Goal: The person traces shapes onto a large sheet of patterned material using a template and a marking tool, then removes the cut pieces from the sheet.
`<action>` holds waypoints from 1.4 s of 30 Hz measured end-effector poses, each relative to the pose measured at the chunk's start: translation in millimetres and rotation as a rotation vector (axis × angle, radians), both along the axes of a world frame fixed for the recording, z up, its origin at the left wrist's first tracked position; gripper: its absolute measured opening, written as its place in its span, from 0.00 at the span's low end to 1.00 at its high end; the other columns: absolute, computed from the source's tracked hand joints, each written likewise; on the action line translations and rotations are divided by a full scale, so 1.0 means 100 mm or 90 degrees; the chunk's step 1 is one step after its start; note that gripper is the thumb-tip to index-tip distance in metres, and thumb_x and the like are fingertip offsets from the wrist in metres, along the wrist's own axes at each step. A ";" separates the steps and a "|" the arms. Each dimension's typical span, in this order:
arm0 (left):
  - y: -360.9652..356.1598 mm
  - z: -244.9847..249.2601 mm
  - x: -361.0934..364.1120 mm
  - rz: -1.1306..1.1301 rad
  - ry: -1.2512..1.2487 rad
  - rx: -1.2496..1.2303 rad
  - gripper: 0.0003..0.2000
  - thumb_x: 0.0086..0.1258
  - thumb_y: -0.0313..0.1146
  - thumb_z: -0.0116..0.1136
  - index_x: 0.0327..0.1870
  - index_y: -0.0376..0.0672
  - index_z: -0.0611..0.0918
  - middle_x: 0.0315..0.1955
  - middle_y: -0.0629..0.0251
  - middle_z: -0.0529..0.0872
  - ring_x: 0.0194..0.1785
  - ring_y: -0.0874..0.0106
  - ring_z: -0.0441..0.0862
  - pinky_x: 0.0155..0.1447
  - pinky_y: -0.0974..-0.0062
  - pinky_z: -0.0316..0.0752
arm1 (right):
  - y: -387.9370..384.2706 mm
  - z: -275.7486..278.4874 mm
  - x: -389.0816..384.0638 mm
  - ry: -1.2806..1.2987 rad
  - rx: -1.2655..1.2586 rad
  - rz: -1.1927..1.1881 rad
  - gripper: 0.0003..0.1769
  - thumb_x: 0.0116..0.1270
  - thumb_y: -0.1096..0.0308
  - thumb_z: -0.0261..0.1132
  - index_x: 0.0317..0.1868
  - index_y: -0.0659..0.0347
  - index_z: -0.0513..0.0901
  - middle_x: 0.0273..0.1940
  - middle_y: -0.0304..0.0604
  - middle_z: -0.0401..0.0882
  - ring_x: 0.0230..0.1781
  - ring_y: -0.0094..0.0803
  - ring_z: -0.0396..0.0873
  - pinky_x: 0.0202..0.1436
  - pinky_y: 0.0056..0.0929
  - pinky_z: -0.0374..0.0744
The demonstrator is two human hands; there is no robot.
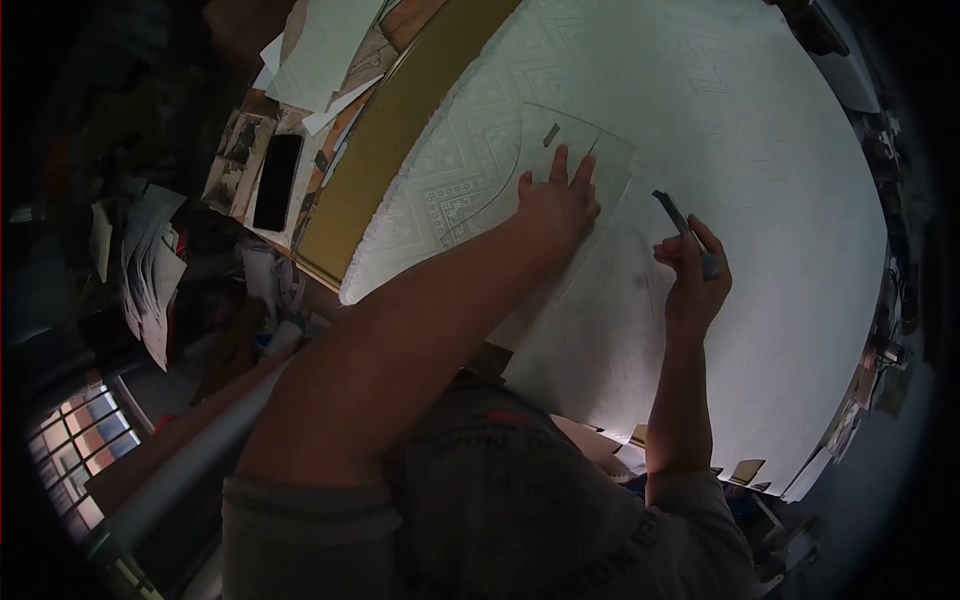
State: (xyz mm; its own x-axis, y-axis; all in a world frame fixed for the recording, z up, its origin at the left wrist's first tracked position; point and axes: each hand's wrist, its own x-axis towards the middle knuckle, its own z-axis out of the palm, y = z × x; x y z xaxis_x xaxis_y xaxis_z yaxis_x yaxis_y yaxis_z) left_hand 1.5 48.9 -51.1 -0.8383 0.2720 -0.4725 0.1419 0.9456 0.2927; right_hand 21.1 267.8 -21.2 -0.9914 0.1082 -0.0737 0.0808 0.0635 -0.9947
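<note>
Pale patterned sheet material (pixel 790 250) covers the work surface. On it lies a flat, see-through template (pixel 490 180) with a curved dark edge and a small dark slot near its top. My left hand (pixel 560 205) presses on this template, fingers spread and pointing away from me. To its right, my right hand (pixel 697 265) is raised over the sheet, fingers wrapped round a slim dark tool (pixel 672 212) that looks like a cutter or marker. The tool's tip points up and left, apart from the template.
Left of the sheet runs an olive-yellow board edge (pixel 370 150). Beyond it a black phone (pixel 278 182) lies beside papers (pixel 325 50). Hanging sheets (pixel 150 270) and a barred window (pixel 85 440) are at the far left.
</note>
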 end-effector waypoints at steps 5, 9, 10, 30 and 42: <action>-0.15 0.67 0.01 -0.214 -0.011 -0.112 0.55 0.53 0.40 0.85 0.79 0.30 0.62 0.86 0.39 0.43 0.85 0.31 0.47 0.75 0.41 0.74 | 0.40 -0.26 1.03 -0.017 0.058 -0.072 0.15 0.79 0.74 0.63 0.60 0.72 0.81 0.34 0.47 0.87 0.33 0.30 0.88 0.43 0.29 0.88; -0.34 0.61 -0.05 -0.353 0.034 -0.157 0.66 0.37 0.45 0.92 0.80 0.30 0.61 0.85 0.38 0.47 0.85 0.32 0.49 0.78 0.49 0.74 | -0.16 0.15 1.64 -0.104 -0.040 -0.129 0.15 0.81 0.75 0.61 0.62 0.72 0.81 0.38 0.52 0.90 0.34 0.35 0.90 0.42 0.32 0.90; -0.40 0.60 -0.03 -0.348 0.060 -0.122 0.65 0.39 0.46 0.91 0.80 0.31 0.62 0.84 0.39 0.50 0.85 0.34 0.51 0.78 0.50 0.74 | -0.31 0.16 1.73 -0.106 -0.047 -0.121 0.15 0.81 0.75 0.61 0.62 0.72 0.82 0.41 0.53 0.91 0.36 0.34 0.90 0.43 0.32 0.90; -1.14 -0.42 0.81 -0.112 0.389 0.266 0.43 0.69 0.61 0.68 0.76 0.36 0.73 0.79 0.32 0.61 0.83 0.34 0.53 0.84 0.40 0.50 | -0.87 -0.06 2.57 -0.087 0.119 -0.134 0.11 0.79 0.79 0.61 0.59 0.64 0.81 0.44 0.44 0.87 0.42 0.28 0.89 0.40 0.27 0.89; 0.47 -0.15 1.48 -0.114 0.376 0.168 0.41 0.70 0.60 0.67 0.75 0.37 0.73 0.78 0.32 0.61 0.81 0.33 0.56 0.83 0.38 0.50 | 0.45 -0.39 2.21 0.126 0.501 -0.013 0.30 0.64 0.71 0.78 0.64 0.58 0.74 0.74 0.57 0.74 0.76 0.63 0.70 0.71 0.51 0.79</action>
